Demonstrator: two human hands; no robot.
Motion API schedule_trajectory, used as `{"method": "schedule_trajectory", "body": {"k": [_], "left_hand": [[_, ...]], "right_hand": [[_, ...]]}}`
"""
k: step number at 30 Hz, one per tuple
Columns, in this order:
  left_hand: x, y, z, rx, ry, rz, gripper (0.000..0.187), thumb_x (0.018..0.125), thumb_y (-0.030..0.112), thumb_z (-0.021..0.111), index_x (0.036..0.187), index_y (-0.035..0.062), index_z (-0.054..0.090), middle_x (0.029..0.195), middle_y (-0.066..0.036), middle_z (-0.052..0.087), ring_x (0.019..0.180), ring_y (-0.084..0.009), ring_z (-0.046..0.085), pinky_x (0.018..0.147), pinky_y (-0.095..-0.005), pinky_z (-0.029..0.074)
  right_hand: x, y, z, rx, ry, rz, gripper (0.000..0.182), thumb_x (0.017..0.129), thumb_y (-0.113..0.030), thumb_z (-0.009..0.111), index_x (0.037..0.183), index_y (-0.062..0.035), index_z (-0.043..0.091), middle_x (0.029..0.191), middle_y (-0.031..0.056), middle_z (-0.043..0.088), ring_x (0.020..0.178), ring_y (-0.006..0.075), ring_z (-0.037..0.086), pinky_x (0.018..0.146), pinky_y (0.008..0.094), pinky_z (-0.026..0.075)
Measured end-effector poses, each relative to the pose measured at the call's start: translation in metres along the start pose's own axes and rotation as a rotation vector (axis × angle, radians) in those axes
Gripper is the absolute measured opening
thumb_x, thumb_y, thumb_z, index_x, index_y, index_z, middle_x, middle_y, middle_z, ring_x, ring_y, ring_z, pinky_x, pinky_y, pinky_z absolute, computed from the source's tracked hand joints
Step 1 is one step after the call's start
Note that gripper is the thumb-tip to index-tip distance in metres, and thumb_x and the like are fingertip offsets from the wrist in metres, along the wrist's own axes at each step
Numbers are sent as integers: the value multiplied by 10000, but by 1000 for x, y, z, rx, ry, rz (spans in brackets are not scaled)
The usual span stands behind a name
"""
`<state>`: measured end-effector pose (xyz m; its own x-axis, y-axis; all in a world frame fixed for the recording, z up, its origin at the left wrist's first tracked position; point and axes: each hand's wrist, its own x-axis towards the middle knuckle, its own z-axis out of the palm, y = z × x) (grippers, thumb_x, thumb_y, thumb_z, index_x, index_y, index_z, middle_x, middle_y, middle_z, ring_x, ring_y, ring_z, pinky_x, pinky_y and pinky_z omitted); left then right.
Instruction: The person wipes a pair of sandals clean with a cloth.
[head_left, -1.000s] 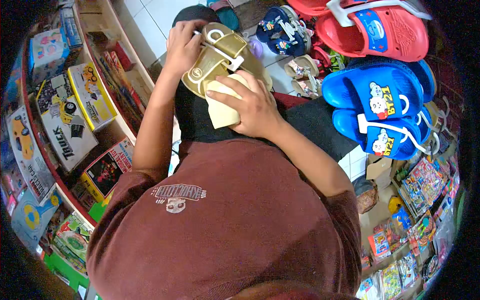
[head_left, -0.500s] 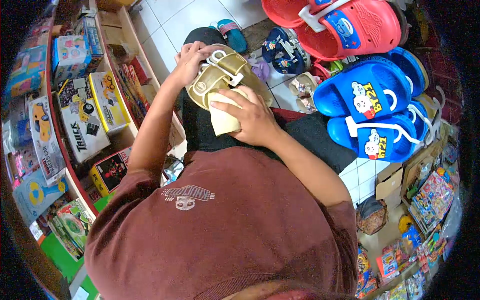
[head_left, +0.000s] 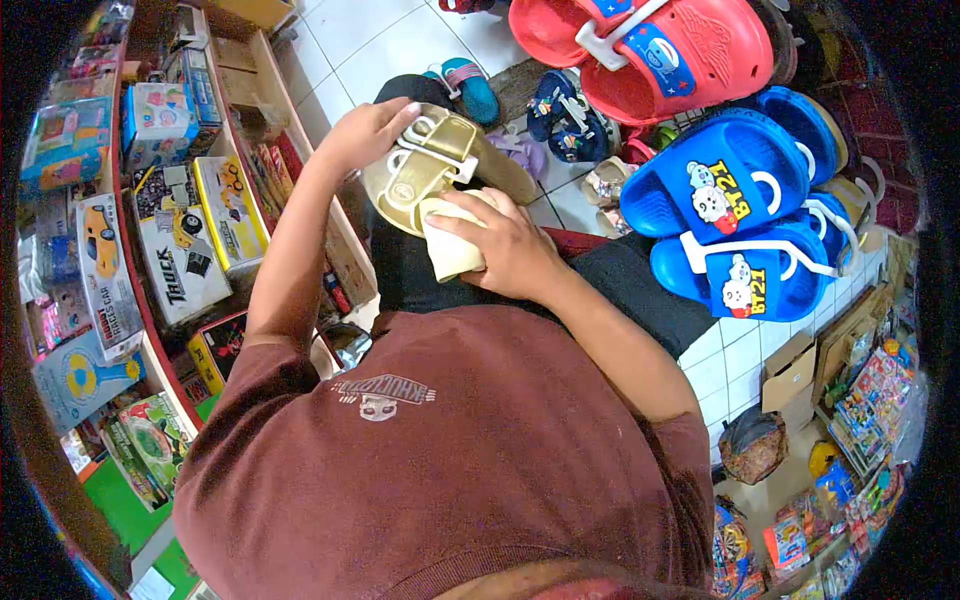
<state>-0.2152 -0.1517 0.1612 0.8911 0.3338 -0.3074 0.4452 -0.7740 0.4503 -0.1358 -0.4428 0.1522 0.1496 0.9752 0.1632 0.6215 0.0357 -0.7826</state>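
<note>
Gold sandals (head_left: 408, 188): a pair with buckled straps, held above the lap, between the two hands
White plastic hanger (head_left: 462, 172): runs across the straps of the gold sandals
Pale yellow cloth (head_left: 448, 238): bunched and touching the near edge of the gold sandals
Right hand (head_left: 512, 248): just beside the near edge of the gold sandals, fingers curled over the pale yellow cloth and pressing it into the palm; thumb mostly hidden
Left hand (head_left: 372, 135): at the far left edge of the gold sandals, one finger reaching along the rim, the others bent and partly hidden, so I cannot tell whether they pinch it
Black trousers (head_left: 655, 292): under and to the right of the gold sandals
Maroon T-shirt (head_left: 480, 450): on the person, nearer the body than the gold sandals
Teal slide (head_left: 480, 102): on the white tile floor (head_left: 388, 52), beyond the gold sandals
Navy sandals (head_left: 550, 105): beyond and right of the gold sandals
Blue BT21 slides (head_left: 665, 188): well apart from the gold sandals, to the right, with white hangers
Red clogs (head_left: 705, 50): farther out than the blue pairs, up and right of the gold sandals
Toy truck box (head_left: 175, 262): well left of the gold sandals, beside a yellow box (head_left: 228, 205)
Cardboard box (head_left: 790, 378): well right of the gold sandals, flap open
</note>
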Motion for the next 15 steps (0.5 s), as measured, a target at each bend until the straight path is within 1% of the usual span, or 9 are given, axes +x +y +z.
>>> {"method": "schedule_trajectory", "body": {"k": [3,4,7,8,11,12,15], "left_hand": [[-13,-5,-17,-60,7,-157,408,1017,454,509,1153,99,657,723,-155,663,710,-253,657,717,-399,500],[-17,-11,-22,-190,-52,-216,373,990,415,569,1189,104,623,776,-142,666,755,-151,640,735,-359,502],[-33,-15,-11,-396,-16,-64,376,978,373,569,1261,124,563,882,-167,681,825,-151,651,773,-343,511],[-37,-13,-10,-328,-42,-135,395,969,322,547,1319,145,511,1001,-183,696,858,-234,683,827,-360,522],[-38,-23,8,-121,21,-236,385,955,284,524,1317,153,519,1077,-196,679,1000,-360,651,940,-483,475],[-42,9,5,292,6,-354,398,938,283,525,1317,162,528,1247,-208,594,1170,-433,543,1011,-610,367],[-44,14,18,615,328,-86,422,898,258,583,1309,170,545,1356,-199,491,1260,-435,456,1029,-659,298]], "right_hand": [[1,7,-7,-4,19,-17,711,643,-180,851,1311,-272,625,1449,44,509,1267,368,477,1057,490,434],[3,11,-9,27,15,-16,682,660,-180,843,1302,-273,632,1444,31,517,1267,375,475,1059,494,431],[5,14,-8,-32,9,-11,668,670,-171,839,1298,-276,636,1441,18,522,1264,384,475,1058,491,432],[4,18,-3,-5,-9,30,681,663,-158,834,1293,-320,632,1463,-27,503,1300,380,453,1060,514,426],[4,19,-3,43,9,51,688,653,-142,840,1288,-306,635,1461,-23,505,1326,406,431,1088,525,407],[4,20,-1,96,18,65,685,656,-126,828,1291,-298,635,1466,-17,500,1340,438,414,1122,536,370],[5,17,-1,92,-4,3,719,651,-68,789,1312,-302,627,1491,-14,481,1358,455,385,1134,547,343]]}}
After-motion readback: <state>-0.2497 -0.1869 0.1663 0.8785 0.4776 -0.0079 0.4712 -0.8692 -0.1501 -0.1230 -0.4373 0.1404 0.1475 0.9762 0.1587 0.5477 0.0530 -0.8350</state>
